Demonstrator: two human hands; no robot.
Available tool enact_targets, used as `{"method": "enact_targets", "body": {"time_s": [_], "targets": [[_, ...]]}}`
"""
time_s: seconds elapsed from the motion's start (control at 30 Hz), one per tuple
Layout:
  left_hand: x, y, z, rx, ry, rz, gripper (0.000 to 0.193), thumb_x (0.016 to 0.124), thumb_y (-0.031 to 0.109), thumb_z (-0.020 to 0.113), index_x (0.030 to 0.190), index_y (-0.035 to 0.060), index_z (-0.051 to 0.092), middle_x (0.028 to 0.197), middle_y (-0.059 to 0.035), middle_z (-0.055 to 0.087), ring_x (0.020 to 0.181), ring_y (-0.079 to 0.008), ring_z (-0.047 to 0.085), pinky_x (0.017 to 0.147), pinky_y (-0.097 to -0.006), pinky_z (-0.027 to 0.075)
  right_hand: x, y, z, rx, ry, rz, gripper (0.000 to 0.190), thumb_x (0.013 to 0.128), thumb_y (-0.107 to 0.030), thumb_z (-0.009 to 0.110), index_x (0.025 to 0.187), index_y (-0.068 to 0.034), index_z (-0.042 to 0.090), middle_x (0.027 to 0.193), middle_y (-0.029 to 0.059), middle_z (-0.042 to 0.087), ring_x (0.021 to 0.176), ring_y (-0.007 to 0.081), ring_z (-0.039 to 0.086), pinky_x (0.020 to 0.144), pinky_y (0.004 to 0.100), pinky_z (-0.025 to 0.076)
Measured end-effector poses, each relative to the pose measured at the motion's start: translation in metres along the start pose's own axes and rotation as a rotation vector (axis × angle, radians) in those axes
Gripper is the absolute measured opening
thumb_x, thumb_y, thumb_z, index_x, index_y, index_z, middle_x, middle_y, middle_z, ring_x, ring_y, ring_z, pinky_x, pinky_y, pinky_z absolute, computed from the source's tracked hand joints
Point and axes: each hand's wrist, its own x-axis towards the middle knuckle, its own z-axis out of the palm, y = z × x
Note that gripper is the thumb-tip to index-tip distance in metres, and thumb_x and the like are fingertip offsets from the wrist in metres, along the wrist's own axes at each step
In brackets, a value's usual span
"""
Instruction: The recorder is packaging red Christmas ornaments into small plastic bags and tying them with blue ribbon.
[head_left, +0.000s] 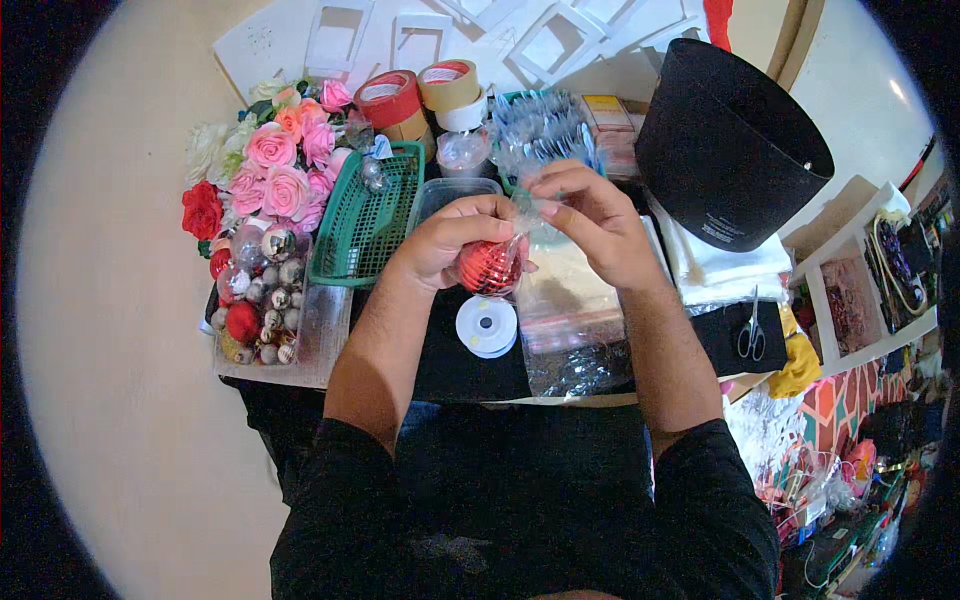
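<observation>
A shiny red ribbed Christmas ball (489, 271) sits inside a clear plastic bag (528, 217), held above the table. My left hand (439, 244) grips the bag by its gathered neck, thumb on top, with the ball just below the fingers. At the bag's upper end, the thumb and fingertips of my right hand (600, 225) pinch the plastic. A small greenish strip shows between the two hands; what it is cannot be told. Beneath the ball lies a white spool (486, 328) on black cloth. Flat clear plastic bags (574, 330) are stacked under my right forearm.
A clear box of ornaments (262, 300), artificial roses (281, 169) and a green plastic basket (367, 217) stand left. Tape rolls (386, 94) and wrapped blue items (544, 131) are behind. At right are a black bin-like container (727, 142) and scissors (751, 334).
</observation>
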Motion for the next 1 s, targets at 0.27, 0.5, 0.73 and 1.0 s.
{"method": "enact_targets", "body": {"time_s": [0.27, 0.5, 0.73, 1.0], "targets": [[-0.001, 0.004, -0.001, 0.05, -0.095, -0.079, 0.02, 0.082, 0.012, 0.063, 0.096, -0.0017, 0.058, 0.085, -0.0137, 0.064, 0.074, -0.0234, 0.067, 0.072, -0.0397, 0.057, 0.002, -0.018, -0.011, 0.008, -0.213, 0.122, 0.035, 0.085, 0.001, 0.057, 0.12, -0.003, 0.06, 0.116, 0.0091, 0.055, 0.107, 0.0182, 0.052, 0.092, 0.0307, 0.041], [-0.004, 0.003, 0.0, -0.018, 0.014, -0.17, 0.031, 0.081, 0.01, 0.06, 0.108, -0.0032, 0.057, 0.083, -0.0182, 0.066, 0.071, -0.03, 0.068, 0.066, -0.0427, 0.058, -0.002, -0.024, -0.011, -0.057, -0.355, 0.189, 0.055, 0.081, -0.006, 0.064, 0.134, -0.008, 0.049, 0.112, 0.0073, 0.054, 0.11, 0.0176, 0.05, 0.093, 0.0307, 0.039], [-0.006, 0.005, 0.004, 0.034, 0.012, -0.18, 0.03, 0.08, 0.01, 0.06, 0.107, -0.0033, 0.057, 0.082, -0.0177, 0.066, 0.071, -0.0289, 0.068, 0.064, -0.0422, 0.059, -0.004, -0.024, -0.011, 0.024, -0.396, 0.287, 0.06, 0.08, -0.003, 0.065, 0.137, -0.009, 0.046, 0.113, 0.0058, 0.051, 0.099, 0.0129, 0.048, 0.086, 0.0298, 0.043], [-0.005, 0.013, -0.005, 0.045, -0.066, 0.046, 0.015, 0.084, 0.013, 0.061, 0.093, 0.002, 0.057, 0.089, -0.0159, 0.066, 0.07, -0.023, 0.067, 0.066, -0.034, 0.055, 0.004, -0.024, -0.012, 0.322, 0.002, 0.251, 0.049, 0.079, -0.006, 0.062, 0.128, -0.003, 0.052, 0.12, 0.0056, 0.052, 0.102, 0.0122, 0.05, 0.087, 0.0287, 0.042]]}}
